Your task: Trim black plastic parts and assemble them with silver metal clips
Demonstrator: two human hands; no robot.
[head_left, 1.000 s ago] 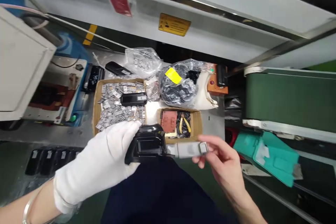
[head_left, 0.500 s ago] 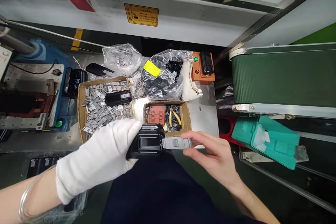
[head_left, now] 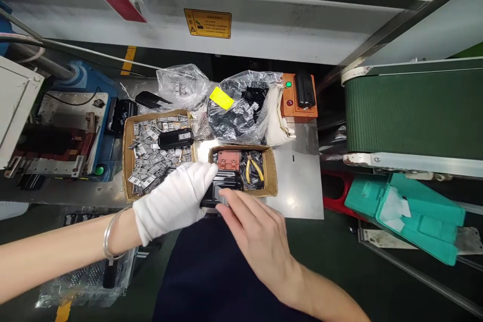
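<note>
My left hand [head_left: 171, 202], in a white glove, is closed around a black plastic housing [head_left: 223, 185] just above my lap. My bare right hand [head_left: 253, 231] lies over the housing's near side, fingers pressed flat against it; the grey metal strip seen earlier is hidden under them. Beyond the housing stands a small cardboard box [head_left: 270, 173] with a reddish part [head_left: 228, 159] and yellow-handled pliers [head_left: 256, 167]. To the left a larger cardboard box [head_left: 128, 161] holds several grey metal strips and one black part [head_left: 175, 138].
Two clear bags of parts [head_left: 241, 105] lie at the back of the metal table [head_left: 302, 171]. An orange button box [head_left: 292, 98] stands behind them. A green conveyor belt [head_left: 411, 110] and a teal case [head_left: 411, 211] are on the right. A blue press fixture [head_left: 64, 131] is on the left.
My right hand has pushed the grey strip leftward into the black housing and now covers it. Both hands have moved forward, closer to the small box.
</note>
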